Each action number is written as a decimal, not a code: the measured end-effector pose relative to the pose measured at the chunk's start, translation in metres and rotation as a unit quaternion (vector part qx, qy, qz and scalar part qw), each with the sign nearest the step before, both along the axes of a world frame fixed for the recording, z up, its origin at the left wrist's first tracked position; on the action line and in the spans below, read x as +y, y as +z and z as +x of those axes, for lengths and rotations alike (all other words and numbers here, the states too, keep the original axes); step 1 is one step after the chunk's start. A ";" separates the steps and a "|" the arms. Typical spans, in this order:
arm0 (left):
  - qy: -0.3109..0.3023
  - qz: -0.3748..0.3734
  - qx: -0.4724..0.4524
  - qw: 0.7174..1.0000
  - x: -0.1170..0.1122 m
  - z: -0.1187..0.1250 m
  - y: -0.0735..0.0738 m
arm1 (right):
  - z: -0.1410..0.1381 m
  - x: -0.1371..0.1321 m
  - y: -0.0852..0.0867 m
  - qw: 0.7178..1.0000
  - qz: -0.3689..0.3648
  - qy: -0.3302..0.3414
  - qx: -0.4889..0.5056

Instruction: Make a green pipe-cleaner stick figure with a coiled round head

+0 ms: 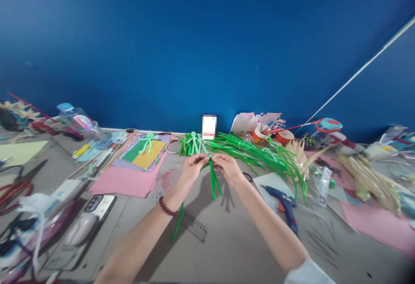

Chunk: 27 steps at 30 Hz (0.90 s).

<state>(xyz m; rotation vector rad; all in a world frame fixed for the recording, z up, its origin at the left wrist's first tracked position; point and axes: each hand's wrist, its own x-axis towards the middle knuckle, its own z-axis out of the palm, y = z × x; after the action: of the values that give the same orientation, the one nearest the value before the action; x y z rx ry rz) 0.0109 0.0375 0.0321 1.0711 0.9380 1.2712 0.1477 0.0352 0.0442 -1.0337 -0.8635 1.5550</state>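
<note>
Between my two hands hangs a small figure of bent green pipe cleaners (213, 180), its strands dangling above the table. My left hand (195, 164), with a dark beaded bracelet at the wrist, pinches it from the left near the top. From the right, my right hand (227, 167) pinches the same top part. Fingertips hide some of the twist. A loose green pipe cleaner (178, 223) lies under my left forearm, beside a clear ruler (194, 225). Several finished-looking pipe cleaner figures (193, 142) sit just behind my hands.
A long bundle of green pipe cleaners (259, 152) spreads at the back right. The blue glue gun (283, 204) lies right of my right forearm. Pink paper (126, 180), a phone (94, 210), a white mouse (82, 228) and a plastic bottle (79, 119) are on the left.
</note>
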 end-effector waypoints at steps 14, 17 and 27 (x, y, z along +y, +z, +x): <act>-0.029 -0.001 0.014 0.999 0.002 -0.005 0.005 | 0.009 0.002 0.002 0.998 0.029 0.059 -0.019; -0.017 0.022 0.031 0.999 0.002 -0.005 0.006 | 0.008 0.001 0.002 0.998 0.036 0.058 -0.013; 0.050 0.104 0.071 0.991 -0.008 0.000 0.014 | 0.004 -0.008 0.010 0.974 0.169 -0.024 -0.148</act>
<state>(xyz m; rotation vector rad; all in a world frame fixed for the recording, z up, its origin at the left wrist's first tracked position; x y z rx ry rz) 0.0114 0.0297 0.0457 1.3056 0.9910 1.4131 0.1513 0.0270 0.0547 -1.0382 -1.2515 1.1751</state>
